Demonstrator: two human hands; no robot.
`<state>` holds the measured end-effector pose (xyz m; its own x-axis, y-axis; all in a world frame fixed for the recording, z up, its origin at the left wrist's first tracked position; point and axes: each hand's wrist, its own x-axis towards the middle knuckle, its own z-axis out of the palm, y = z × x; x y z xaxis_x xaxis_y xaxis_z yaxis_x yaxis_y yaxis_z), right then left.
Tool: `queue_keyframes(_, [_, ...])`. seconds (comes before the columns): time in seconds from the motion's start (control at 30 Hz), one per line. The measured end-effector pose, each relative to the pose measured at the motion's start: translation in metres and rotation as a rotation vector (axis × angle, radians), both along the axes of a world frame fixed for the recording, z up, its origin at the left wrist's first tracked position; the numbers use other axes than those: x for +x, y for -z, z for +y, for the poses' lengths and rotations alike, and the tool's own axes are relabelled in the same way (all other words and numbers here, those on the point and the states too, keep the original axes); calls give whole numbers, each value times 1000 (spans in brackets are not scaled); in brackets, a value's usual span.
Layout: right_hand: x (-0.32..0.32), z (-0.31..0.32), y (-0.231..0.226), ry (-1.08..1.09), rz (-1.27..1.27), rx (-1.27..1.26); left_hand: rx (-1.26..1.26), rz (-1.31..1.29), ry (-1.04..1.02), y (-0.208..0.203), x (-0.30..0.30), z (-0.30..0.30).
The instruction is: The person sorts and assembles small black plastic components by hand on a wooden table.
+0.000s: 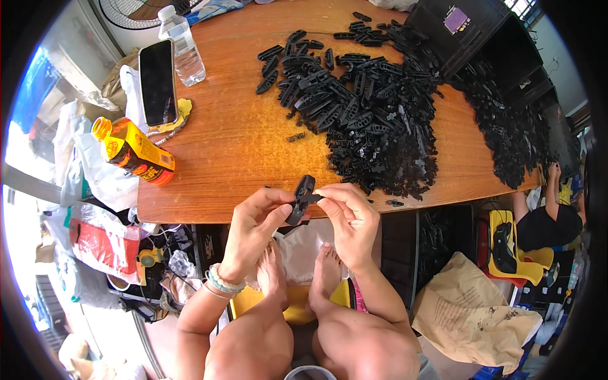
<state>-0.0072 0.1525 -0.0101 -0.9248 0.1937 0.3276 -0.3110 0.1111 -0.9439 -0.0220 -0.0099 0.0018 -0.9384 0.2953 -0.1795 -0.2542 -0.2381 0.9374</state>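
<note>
Between my hands, just off the table's near edge, is an elongated black plastic part with slots in it. My left hand grips its lower end between thumb and fingers. My right hand pinches a small black plastic piece against the side of that part; whether the two are joined I cannot tell. A large heap of similar long black parts lies beyond my hands, with a pile of smaller black pieces on its near side.
On the wooden table stand a phone, a clear water bottle and a yellow-and-black bottle. Black bins and another heap lie right. A paper bag and yellow chair stand below. Another person sits far right.
</note>
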Motion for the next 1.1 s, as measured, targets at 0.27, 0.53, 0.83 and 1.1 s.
queue_keyframes(0.27, [4,-3,-4,-137,-103,-169,-85,11,46,-4,1,-4])
queue_keyframes(0.53, [7,-6,-4,7,105,292,-150,25,-22,-7,7,-1])
queue_keyframes(0.83, [4,-5,2,58,190,333,-127,23,-9,-9,7,1])
queue_keyframes(1.1, [14,2,8,-206,-256,44,-277,267,-14,-1,9,-5])
